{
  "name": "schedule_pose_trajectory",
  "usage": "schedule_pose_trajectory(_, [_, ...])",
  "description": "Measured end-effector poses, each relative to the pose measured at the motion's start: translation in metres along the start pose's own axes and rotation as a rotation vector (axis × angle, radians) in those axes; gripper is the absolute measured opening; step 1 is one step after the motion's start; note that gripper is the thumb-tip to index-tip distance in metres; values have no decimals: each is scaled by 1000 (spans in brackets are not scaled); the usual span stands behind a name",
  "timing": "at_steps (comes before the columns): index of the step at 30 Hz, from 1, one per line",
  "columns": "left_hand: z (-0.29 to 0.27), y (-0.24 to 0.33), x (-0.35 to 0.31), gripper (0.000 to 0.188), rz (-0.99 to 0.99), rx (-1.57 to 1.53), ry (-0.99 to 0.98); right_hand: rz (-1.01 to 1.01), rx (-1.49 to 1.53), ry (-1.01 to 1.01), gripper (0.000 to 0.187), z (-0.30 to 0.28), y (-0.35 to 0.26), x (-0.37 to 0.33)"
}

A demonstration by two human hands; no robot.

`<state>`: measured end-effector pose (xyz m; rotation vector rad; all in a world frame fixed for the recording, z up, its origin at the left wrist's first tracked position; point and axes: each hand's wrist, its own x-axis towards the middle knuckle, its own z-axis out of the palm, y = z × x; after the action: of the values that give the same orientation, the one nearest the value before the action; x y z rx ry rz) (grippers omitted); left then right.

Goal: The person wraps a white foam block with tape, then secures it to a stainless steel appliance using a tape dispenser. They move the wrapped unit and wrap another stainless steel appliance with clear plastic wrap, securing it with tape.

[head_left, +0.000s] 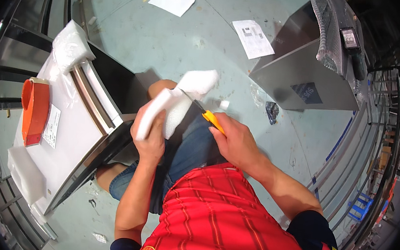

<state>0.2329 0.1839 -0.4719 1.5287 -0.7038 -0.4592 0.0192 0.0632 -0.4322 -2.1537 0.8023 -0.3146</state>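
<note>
Left grip: hand (150,137) closed around the lower end of the white foam, fingers and thumb clamped on it.
Right grip: hand (232,138) wrapped around the yellow-handled knife (214,121), clamped on its handle.
White foam: one thick piece (177,114), bent into angled slabs, above the person's lap; far end pointing up and right.
Knife blade: thin and dark, slanting up and left from the handle, its tip at the foam.
Clothing: denim shorts (185,147) and red striped shirt (220,213), below the hands.
Foam scrap: small white block (224,104) on the floor (198,40), near the knife.
White-topped cabinet: at left (81,135), bearing an orange loop-ended item (34,114) and a printed label (51,126) just beside it.
Corner pads: two white ones, at the cabinet's far (72,47) and near (25,175) ends.
Grey metal box: at right (305,77), with bubble wrap (329,31) and a black device (349,39) on top.
Paper sheets: two on the floor, far left (172,2) and beside the box (253,38).
</note>
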Motion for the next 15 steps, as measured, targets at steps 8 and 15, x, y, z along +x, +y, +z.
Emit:
schedule_pose_trajectory(8, [13,3,-8,52,-410,-490,127,-28,-46,58,31,-8,0,-4])
schedule_pose_trajectory(15, [21,2,-16,53,-383,-355,247,-60,-36,122,31,-14,-7,-11])
